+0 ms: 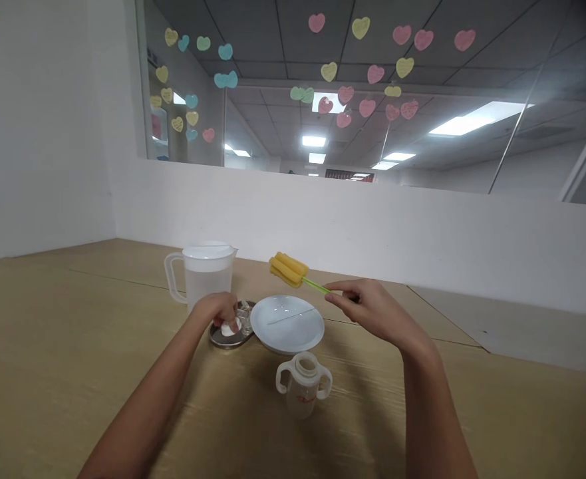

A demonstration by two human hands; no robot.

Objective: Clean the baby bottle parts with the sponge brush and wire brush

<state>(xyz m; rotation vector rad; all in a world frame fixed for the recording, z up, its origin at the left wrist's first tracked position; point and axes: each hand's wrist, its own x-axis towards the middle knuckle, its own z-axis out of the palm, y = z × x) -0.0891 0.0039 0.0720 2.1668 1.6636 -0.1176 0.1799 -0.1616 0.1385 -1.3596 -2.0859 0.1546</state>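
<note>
Taking the white, round, shallow bowl [287, 342] as our dial, we inspect from left to right. At ten o'clock stands a translucent white plastic pitcher [207, 276]; its loop handle points to nine, which we judge leaves the spout facing away from the grip. At nine o'clock, just beside the bowl, lies an oval silvery metal tray [227, 344], apparently serving to keep small parts together: a small white round piece [231, 328] and some clear pieces [246, 319] we cannot identify. Between five and six stands a translucent, two-handled bottle [301, 394] with red print, upright and uncapped, its handles set out to either side, likely for easy grasping. At twelve we record a yellow sponge brush [289, 269], raised beyond the bowl; it is held by its thin green handle, which in our judgement keeps the fingers off the sponge.

As to pose, the left hand [220, 311] reaches in from seven o'clock, fingers bent down onto the white piece; we cannot tell whether they grip it. The right hand [365, 307], near half past two, pinches the brush handle's end between thumb and fingers, wrist bent inward.
</note>
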